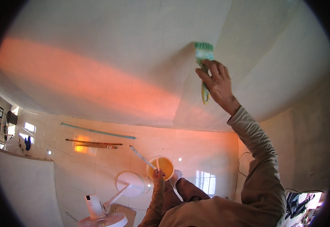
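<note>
Presently, the right hand (218,81) is clamped around a flat paintbrush with green bristles and a yellowish handle (204,56), thumb on one side and fingers on the other. This brush is raised at the large pale grey wall (134,45), well above the wall's bottom edge, with its bristles pointing up; they seem to touch the surface, just beside the border of a darker area. The left hand (159,174) is low, before the body, with its fingers closed together on the pale, narrow handle (157,162) of a round, light-coloured bucket (173,163), which contains yellow-orange liquid (166,165). A thin whitish-blue stick (140,154) slants from the bucket's left side; whether the hand also grips it, I cannot tell. On the glossy cream tiled floor (187,143), a long teal pole (97,131) lies near the edge that meets the wall, and some thin brown sticks (94,143) lie beside it, farther from that edge. To the left of the legs stands a white pedestal fan (129,183).
</note>
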`<state>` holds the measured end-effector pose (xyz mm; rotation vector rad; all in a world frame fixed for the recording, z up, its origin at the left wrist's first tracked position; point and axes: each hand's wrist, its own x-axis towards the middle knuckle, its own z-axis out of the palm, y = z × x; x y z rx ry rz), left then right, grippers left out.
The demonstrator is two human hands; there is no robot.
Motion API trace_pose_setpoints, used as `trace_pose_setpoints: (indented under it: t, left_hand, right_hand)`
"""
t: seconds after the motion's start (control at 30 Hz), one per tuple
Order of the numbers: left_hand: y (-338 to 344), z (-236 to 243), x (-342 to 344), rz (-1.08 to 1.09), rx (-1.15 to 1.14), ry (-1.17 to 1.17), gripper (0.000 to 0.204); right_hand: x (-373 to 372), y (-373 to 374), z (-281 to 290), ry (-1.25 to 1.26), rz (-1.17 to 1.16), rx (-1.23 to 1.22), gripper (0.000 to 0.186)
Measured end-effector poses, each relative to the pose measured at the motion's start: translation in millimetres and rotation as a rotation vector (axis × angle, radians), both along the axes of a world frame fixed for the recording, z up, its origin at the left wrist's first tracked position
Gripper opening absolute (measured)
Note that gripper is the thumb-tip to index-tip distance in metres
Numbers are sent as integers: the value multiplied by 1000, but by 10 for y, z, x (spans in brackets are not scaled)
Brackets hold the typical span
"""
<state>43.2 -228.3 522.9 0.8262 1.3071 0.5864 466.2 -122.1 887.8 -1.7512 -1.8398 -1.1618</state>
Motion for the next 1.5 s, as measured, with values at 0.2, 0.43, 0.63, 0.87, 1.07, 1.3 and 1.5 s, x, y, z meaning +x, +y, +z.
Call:
trace_pose_setpoints:
  t: [0.2,0.43,0.63,0.87,1.07,1.3,1.5]
  left_hand:
    - [-1,134,-6,-59,18,33,28]
    - [-69,167,-33,-81,15,16,23]
    - [-105,232,-27,-86,34,-11,21]
    - [-159,147,-43,-94,36,-5,26]
    - [-149,271,-20,-158,28,39,31]
    - [-227,64,-59,-108,48,-9,30]
    - [-292,10,-61,-69,66,-45,30]
  right_hand:
    - [-67,-58,-612,114,42,-235,34]
    - [37,-64,283,244,98,-134,31]
    - [49,-45,1021,161,78,-5,30]
    - [4,-203,691,-98,14,9,39]
    - [-28,-261,-52,113,86,-236,36]
    - [73,-120,933,140,55,-123,34]
    - [13,-160,1510,-25,109,140,36]
